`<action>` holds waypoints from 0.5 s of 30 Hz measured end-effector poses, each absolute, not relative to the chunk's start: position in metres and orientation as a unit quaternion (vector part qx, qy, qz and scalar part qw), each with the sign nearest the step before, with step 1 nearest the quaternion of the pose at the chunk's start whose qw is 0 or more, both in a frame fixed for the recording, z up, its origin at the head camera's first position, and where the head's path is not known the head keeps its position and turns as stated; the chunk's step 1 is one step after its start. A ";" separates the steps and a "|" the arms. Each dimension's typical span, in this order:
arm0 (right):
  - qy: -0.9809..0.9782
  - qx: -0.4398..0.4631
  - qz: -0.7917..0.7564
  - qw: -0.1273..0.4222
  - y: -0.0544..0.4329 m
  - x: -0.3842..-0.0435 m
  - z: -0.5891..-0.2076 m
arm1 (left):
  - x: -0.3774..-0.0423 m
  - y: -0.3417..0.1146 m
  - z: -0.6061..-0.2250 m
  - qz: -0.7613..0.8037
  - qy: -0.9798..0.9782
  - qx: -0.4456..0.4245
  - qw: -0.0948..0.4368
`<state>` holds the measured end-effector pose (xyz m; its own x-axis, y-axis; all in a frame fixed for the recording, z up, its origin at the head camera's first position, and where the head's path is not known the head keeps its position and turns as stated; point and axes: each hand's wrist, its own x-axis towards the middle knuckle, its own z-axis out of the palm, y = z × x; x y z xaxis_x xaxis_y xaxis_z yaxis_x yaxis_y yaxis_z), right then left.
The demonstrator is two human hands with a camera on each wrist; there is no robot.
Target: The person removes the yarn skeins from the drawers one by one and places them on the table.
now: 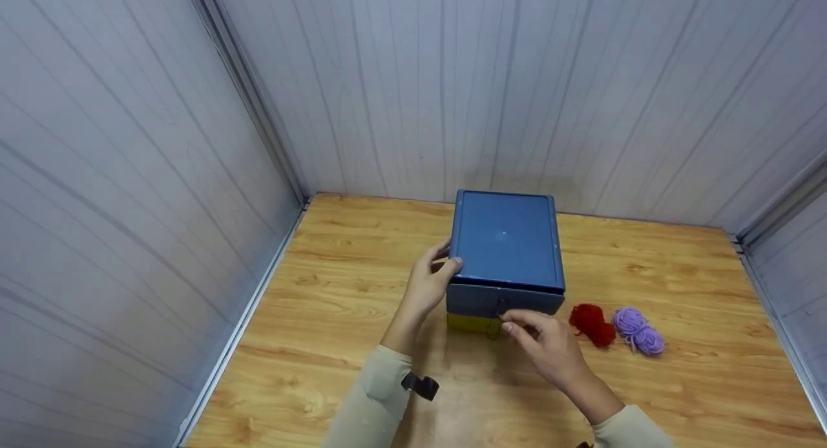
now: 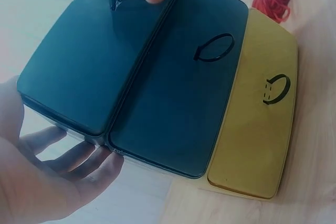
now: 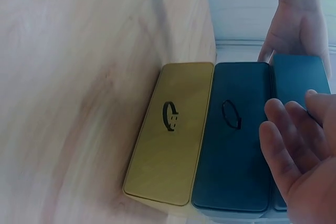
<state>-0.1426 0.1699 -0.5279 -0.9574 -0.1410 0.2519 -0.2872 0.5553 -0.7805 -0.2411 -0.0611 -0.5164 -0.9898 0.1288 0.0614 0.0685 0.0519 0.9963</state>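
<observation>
To us, the blue drawer box (image 1: 507,234) looks like smooth plastic, faintly glossy on top; the yellow drawer (image 2: 247,137) looks smooth too. We see matt, fibrous red yarn (image 1: 591,324) and purple yarn (image 1: 638,330), matt cloth sleeves (image 1: 375,393), and a smooth, wood-grained counter (image 1: 362,260) with a sheen.

A small booth-like workspace: a wood-grain counter (image 1: 310,344) enclosed by pale, streaked panel walls (image 1: 413,99) at nine, twelve and three o'clock, with grey, metal-looking corner strips (image 1: 254,99) at ten and two. Lab or workshop, I cannot tell.
</observation>
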 end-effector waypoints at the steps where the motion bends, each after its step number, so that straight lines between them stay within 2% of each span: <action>1: -0.878 0.119 0.458 0.077 0.170 -0.144 -0.528 | -0.241 -0.061 -0.517 0.683 0.727 0.069 0.021; 15: -0.890 0.096 0.441 0.066 0.167 -0.157 -0.529 | -0.242 -0.061 -0.518 0.691 0.720 0.068 0.018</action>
